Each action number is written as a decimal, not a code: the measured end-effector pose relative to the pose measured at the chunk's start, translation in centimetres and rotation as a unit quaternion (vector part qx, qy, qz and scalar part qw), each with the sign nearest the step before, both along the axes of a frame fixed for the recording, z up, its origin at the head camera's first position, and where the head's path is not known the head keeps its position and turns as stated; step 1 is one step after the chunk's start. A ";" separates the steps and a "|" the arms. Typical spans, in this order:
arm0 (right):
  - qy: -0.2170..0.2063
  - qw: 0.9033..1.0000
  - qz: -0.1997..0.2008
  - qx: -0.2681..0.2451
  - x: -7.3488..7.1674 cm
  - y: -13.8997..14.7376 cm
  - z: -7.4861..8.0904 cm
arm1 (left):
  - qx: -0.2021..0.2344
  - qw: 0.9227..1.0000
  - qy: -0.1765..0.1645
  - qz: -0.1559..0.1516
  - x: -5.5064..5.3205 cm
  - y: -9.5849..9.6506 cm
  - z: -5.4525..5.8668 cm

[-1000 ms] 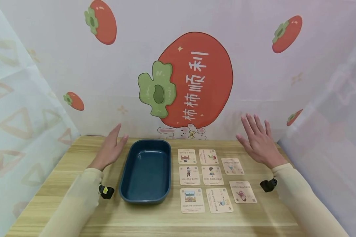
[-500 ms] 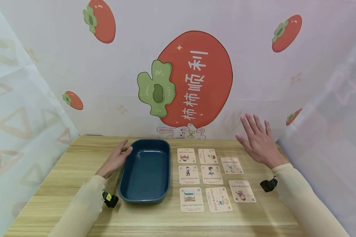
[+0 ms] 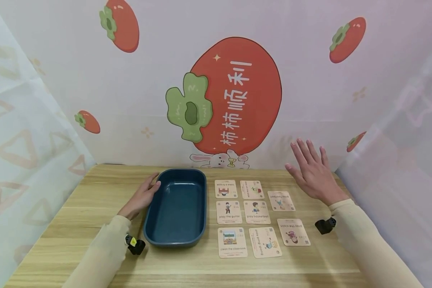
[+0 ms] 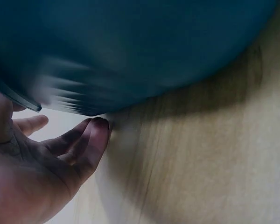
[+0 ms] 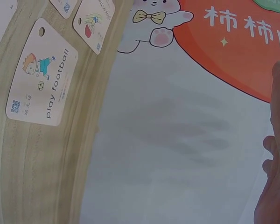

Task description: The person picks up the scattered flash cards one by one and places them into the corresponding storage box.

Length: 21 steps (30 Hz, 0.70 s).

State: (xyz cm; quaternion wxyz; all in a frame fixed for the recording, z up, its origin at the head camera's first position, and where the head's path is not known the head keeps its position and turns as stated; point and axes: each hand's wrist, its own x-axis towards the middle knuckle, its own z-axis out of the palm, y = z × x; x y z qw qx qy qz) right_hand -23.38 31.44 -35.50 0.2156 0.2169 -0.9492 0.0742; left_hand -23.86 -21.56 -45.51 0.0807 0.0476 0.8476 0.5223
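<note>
At the upper left side of the dark blue, rounded rectangular tray (image 3: pixel 176 212), my left hand (image 3: pixel 138 200) grips the edge. Its thumb lies over the rim, and the left wrist view shows bent fingers (image 4: pixel 95 140) against the outer wall. My right hand (image 3: pixel 314 176) hovers over the right back of the table, palm down, fingers straight and spread, holding nothing. Nearest to it lies the "play football" card (image 3: pixel 281 201); below that is the "play the violin" card (image 3: pixel 294 233). Only an edge of the right hand shows in the right wrist view.
Several more picture cards lie flat in loose rows right of the tray, among them "play the guitar" (image 3: pixel 229 212) and "clean the classroom" (image 3: pixel 232 243). The wooden table (image 3: pixel 187 266) ends at a printed backdrop (image 3: pixel 302 100), with cloth sides left and right.
My left hand has come down and to the right from the air beside the tray, and now grips its left rim. The right hand has barely moved; the cards lie as before.
</note>
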 end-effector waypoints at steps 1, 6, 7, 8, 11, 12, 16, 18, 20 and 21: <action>0.002 1.000 0.000 0.001 0.0 0.0 0.0 | 0.004 1.000 0.000 0.000 0.0 0.0 0.0; 0.003 1.000 0.001 -0.001 0.0 0.0 -0.1 | 0.019 1.000 0.006 -0.011 0.1 0.0 0.0; 0.003 1.000 0.001 -0.001 0.0 0.0 -0.1 | 0.023 1.000 0.006 -0.012 0.1 0.0 0.0; 0.002 1.000 0.002 -0.003 0.1 0.0 -0.1 | 0.027 1.000 0.007 -0.013 0.1 -0.1 -0.1; 0.001 1.000 0.002 -0.005 0.2 -0.1 0.0 | 0.033 0.999 0.009 -0.019 0.1 -0.2 -0.3; 0.000 1.000 0.002 -0.006 0.2 -0.1 0.0 | 0.034 0.999 0.009 -0.020 0.1 -0.3 -0.3; -0.001 1.000 0.002 -0.006 0.3 -0.2 -0.1 | 0.035 0.999 0.008 -0.024 0.1 -0.5 -0.4; -0.001 1.000 0.003 -0.006 0.3 -0.2 -0.1 | 0.043 0.999 0.004 -0.025 0.1 -0.6 -0.3; -0.002 1.000 0.004 -0.006 0.3 -0.2 -0.2 | 0.050 0.998 0.001 -0.027 0.1 -0.7 -0.2; -0.002 1.000 0.004 -0.006 0.3 -0.2 -0.2 | 0.054 0.998 -0.001 -0.028 0.2 -0.8 -0.2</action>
